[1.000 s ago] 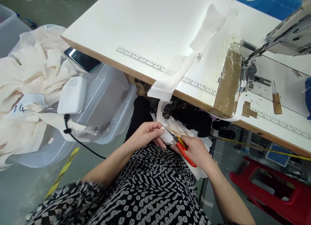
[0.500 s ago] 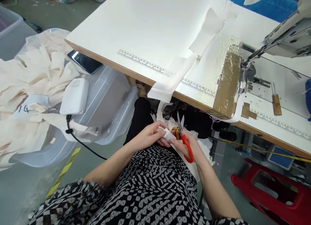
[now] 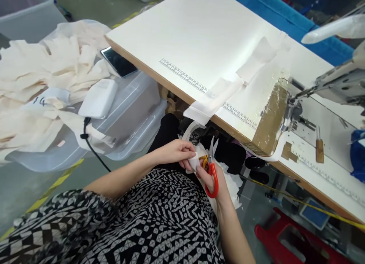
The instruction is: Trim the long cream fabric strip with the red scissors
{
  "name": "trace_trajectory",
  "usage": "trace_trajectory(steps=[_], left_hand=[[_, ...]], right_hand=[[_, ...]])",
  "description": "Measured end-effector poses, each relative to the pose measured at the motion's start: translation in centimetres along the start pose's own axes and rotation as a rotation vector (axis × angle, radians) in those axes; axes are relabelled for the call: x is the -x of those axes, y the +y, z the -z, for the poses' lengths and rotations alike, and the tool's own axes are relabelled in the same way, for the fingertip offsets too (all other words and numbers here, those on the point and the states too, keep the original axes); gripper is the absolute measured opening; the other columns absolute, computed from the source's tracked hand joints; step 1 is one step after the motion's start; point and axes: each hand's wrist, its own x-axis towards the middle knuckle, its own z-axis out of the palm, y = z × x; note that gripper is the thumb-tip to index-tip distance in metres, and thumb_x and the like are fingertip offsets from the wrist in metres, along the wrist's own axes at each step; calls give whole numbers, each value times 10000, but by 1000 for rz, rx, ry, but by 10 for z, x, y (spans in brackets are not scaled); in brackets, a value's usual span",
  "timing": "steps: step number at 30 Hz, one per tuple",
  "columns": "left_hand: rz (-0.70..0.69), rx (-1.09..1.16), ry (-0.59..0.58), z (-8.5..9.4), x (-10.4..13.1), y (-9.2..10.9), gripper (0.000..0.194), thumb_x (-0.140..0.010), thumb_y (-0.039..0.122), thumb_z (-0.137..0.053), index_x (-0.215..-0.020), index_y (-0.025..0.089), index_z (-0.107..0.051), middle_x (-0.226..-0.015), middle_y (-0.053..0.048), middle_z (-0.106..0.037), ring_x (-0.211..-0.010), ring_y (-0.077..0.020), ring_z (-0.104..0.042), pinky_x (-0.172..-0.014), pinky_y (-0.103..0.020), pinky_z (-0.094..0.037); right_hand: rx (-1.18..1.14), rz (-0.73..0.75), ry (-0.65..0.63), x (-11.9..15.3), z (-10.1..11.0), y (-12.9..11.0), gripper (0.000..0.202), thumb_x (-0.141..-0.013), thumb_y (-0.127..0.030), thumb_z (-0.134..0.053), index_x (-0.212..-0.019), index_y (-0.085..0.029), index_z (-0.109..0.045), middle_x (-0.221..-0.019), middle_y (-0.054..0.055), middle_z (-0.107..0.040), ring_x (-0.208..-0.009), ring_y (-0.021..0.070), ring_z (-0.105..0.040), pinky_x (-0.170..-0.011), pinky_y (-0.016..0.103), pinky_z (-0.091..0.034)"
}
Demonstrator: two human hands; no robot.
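Observation:
Over my lap, my left hand (image 3: 182,153) pinches a small piece of white fabric (image 3: 194,162) between thumb and fingers. My right hand (image 3: 213,180) holds scissors (image 3: 212,174) with red and yellow handles, their blades slightly apart and pointing away from me. The thumb and fingers of that hand also touch the lower edge of the fabric piece. A bundle of white fabric (image 3: 232,184) lies on my lap beyond the right hand. On the table's front edge, a strip of white fabric (image 3: 218,98) hangs slightly over.
A sewing machine (image 3: 339,81) stands at right, with a wooden-handled awl (image 3: 319,150) near it. At left, a plastic bin (image 3: 128,115) carries cream fabric pieces (image 3: 34,77), a phone (image 3: 119,62) and a white power bank (image 3: 99,98). A red stool (image 3: 285,237) is at lower right.
The view has turned, so the table and bin sit further right. The scissors stand more upright in my right hand. Both hands still hold the white fabric piece.

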Motion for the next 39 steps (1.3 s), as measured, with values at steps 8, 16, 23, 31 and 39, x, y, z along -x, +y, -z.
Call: trace_trajectory(steps=[8,16,23,31,39], left_hand=[[-13,-108,-27,15,6,11,175,-829,327,-595,-751,173,-567,-595,-24,-671,-537,-179,-694,-435,-175,-459],[-41,-197,-74,-9,14,8,203,-946,362,-416,-1047,191,-456,-605,5,-668,-527,-171,-674,-473,-209,-470],[-424,-885,477,12,5,117,303,-956,389,-411,-950,167,-618,-832,-45,-691,-649,-141,-622,-615,-267,-463],[-358,-1471,877,30,-78,164,201,-897,290,-502,-882,129,-621,-1061,-150,-636,-1037,-303,-553,-809,-394,-436],[-489,-846,21,11,-70,184,332,-972,410,-367,-947,159,-583,-810,-63,-680,-625,-133,-592,-592,-255,-420]], right_hand=[[-72,-15,-62,1,-17,9,375,-855,-546,-561,-899,-173,-557,-747,40,-619,-678,188,-584,-678,326,-486],[-113,76,79,-3,-19,2,343,-843,-508,-574,-830,-167,-553,-781,42,-595,-716,178,-549,-669,299,-467],[160,212,273,6,-10,8,248,-877,-413,-539,-800,-179,-509,-714,7,-500,-656,145,-479,-605,259,-406],[208,245,284,17,-13,23,210,-928,-348,-485,-790,-194,-455,-732,-3,-478,-662,133,-460,-606,241,-377],[211,284,200,16,-12,19,233,-922,-321,-469,-729,-198,-422,-700,-4,-457,-655,140,-436,-593,251,-345]])
